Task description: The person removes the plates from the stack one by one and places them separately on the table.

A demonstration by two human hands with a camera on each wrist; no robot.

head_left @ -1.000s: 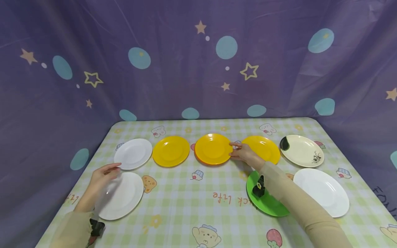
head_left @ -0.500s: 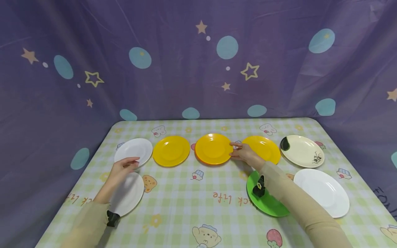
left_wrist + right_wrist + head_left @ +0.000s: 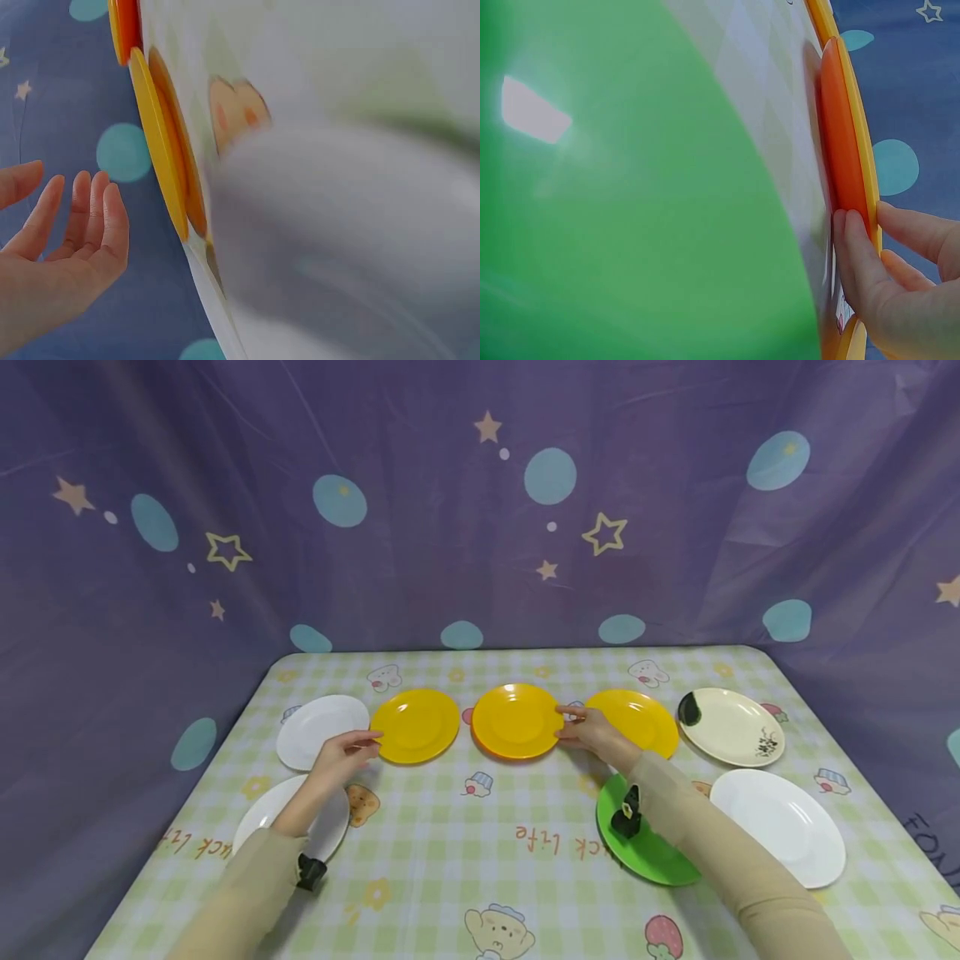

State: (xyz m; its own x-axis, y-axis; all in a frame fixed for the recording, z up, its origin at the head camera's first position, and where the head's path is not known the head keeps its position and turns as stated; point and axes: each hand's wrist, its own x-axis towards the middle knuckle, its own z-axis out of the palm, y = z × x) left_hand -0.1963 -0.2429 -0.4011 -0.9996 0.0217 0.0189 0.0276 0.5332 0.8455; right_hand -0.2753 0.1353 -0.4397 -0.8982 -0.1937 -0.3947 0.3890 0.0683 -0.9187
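Observation:
Slightly left of the yellow plate (image 3: 415,725) is my left hand (image 3: 339,766), its fingers spread and nothing between them. In the left wrist view that hand (image 3: 71,255) stands apart from the yellow plate's rim (image 3: 161,150). My right hand (image 3: 592,735) pinches the right rim of the orange plate (image 3: 516,721), which sits in the middle of the back row. Seen from the right wrist, the thumb and fingers of the right hand (image 3: 907,292) lie on opposite faces of that orange plate (image 3: 846,135). Its underside looks redder than its rim.
White plates (image 3: 318,727) lie at back left and, under my left forearm, at front left (image 3: 258,814). Right of centre are another yellow plate (image 3: 637,718), a green plate (image 3: 645,856), a patterned cream plate (image 3: 727,727) and a white oval plate (image 3: 780,827). A purple curtain (image 3: 420,568) hangs behind.
My left hand has moved right and slightly away from me, from over the white plates to the left edge of the yellow plate. The right hand has stayed on the orange plate.

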